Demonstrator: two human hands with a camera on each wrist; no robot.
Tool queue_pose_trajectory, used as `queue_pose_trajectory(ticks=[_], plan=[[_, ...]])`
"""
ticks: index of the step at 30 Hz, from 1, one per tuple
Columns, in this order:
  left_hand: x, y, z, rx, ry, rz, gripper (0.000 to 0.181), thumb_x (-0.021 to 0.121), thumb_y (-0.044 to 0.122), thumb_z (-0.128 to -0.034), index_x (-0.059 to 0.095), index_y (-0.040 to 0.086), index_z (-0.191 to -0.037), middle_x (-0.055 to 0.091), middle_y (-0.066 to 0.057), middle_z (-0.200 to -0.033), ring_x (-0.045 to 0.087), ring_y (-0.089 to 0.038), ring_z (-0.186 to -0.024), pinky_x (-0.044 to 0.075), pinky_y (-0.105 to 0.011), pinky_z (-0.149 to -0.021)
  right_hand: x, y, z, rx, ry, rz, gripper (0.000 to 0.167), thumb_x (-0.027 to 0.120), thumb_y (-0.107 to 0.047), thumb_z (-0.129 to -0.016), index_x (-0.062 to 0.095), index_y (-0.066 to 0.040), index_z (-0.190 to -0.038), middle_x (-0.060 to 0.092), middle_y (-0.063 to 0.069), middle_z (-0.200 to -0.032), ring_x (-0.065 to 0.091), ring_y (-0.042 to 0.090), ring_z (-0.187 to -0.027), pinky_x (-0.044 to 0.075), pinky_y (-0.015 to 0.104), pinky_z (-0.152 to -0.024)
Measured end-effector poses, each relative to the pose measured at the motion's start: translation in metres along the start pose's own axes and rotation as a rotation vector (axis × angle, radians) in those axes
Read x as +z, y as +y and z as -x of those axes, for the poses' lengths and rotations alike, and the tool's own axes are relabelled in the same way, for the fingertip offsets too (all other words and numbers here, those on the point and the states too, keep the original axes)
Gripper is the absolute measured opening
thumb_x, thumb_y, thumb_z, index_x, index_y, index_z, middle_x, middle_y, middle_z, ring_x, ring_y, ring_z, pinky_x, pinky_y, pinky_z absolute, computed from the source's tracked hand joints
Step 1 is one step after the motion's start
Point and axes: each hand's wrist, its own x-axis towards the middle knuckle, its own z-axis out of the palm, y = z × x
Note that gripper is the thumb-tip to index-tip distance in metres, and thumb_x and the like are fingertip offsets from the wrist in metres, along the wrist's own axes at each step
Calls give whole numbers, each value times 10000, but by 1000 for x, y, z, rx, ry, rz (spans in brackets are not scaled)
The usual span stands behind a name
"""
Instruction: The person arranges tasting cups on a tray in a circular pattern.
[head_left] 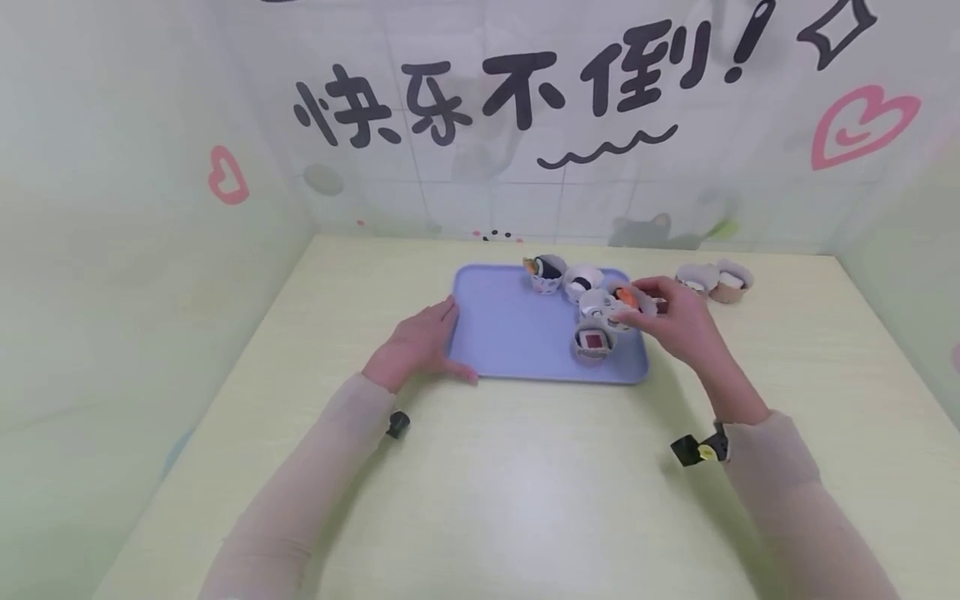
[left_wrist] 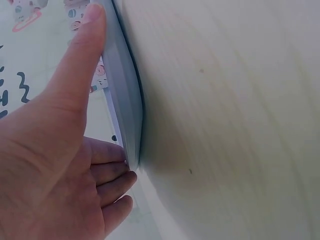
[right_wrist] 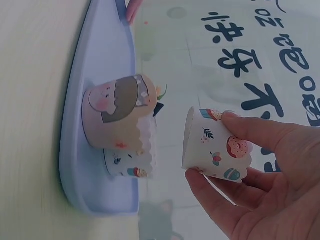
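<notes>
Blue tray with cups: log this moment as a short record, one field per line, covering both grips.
tray: blue, flat on the table
left grip: touches the tray's left end
right grip: holds a paper cup above the tray
front cup: on tray, red-centred white piece inside
two more cups: on table, beyond tray's right end

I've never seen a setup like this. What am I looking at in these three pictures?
No machine arms here: these are a person's bare hands. The wide picture comes from a camera on the head; the others from one on each wrist. On the pale table sits a blue tray with several paper cups on it; more cups stand to its right. The left hand rests against the tray's edge, while the right hand holds a patterned cup with something orange inside.
</notes>
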Motion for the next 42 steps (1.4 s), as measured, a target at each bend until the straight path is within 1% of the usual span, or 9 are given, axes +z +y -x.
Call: queue_pose_trajectory(ticks=[4,10,16,18,21,24,28,35,42], plan=[[0,1,1,-4,-9,1,1371,779,736,-652,125,-35,-1578,129,-199,-1669,237,-371,-1525,300,-468,-1238,14,-9,-3,-6,-16,-21,599,734,-297,-910,516,8,-1377,577,228,-1385,561,413,-1255,514,547,-1016],[2,1,1,-1,-21,-15,1370,768,746,-656,124,-38,-1577,121,-205,-1668,231,-375,-1526,307,-473,-1234,35,-17,-11,-25,-50,-20,603,735,-329,-909,512,-21,-1377,577,193,-1396,542,389,-1275,493,533,-1045],[0,0,1,-12,-21,-12,1379,773,746,-649,119,-32,-1580,124,-199,-1670,240,-371,-1524,320,-478,-1227,56,-24,-23,-81,-51,-17,576,758,-300,-891,537,-14,-1339,609,185,-1344,604,363,-1211,539,502,-995],[-1,0,1,-13,-26,-8,1382,775,744,-649,112,-31,-1581,118,-198,-1672,233,-370,-1527,314,-478,-1231,62,-25,-25,-99,-41,6,558,767,-294,-883,556,-15,-1317,635,183,-1303,623,353,-1166,548,489,-962],[-2,0,0,-12,-28,-5,1386,779,742,-646,105,-26,-1583,111,-193,-1674,226,-366,-1530,308,-477,-1233,69,-27,-27,-119,-23,58,537,784,-312,-864,587,-29,-1276,679,172,-1196,618,320,-997,525,413,-821],[-2,0,-1,-10,-32,3,1387,784,737,-645,102,-22,-1585,106,-189,-1676,219,-364,-1532,306,-478,-1234,75,-27,-27,-117,-23,100,525,797,-341,-848,605,-66,-1252,699,136,-1098,532,257,-843,403,331,-666],[-1,-1,-2,-10,-33,5,1384,779,741,-647,104,-22,-1585,101,-190,-1677,213,-369,-1534,304,-486,-1234,81,-27,-27,-126,-54,134,523,799,-351,-847,602,-84,-1251,690,105,-1060,462,227,-786,313,311,-621],[-1,-2,-4,-11,-32,-3,1387,776,747,-645,104,-23,-1584,96,-189,-1677,206,-371,-1535,297,-490,-1236,89,-26,-24,-156,-103,283,506,812,-359,-831,625,-91,-1217,704,87,-1118,614,251,-940,514,393,-797],[-1,-2,-2,-15,-34,-8,1386,769,753,-646,112,-32,-1580,102,-197,-1675,210,-380,-1531,300,-496,-1233,93,-26,-14,-242,-92,445,481,814,-368,-826,651,-71,-1167,705,98,-1116,611,283,-1005,544,418,-802]])
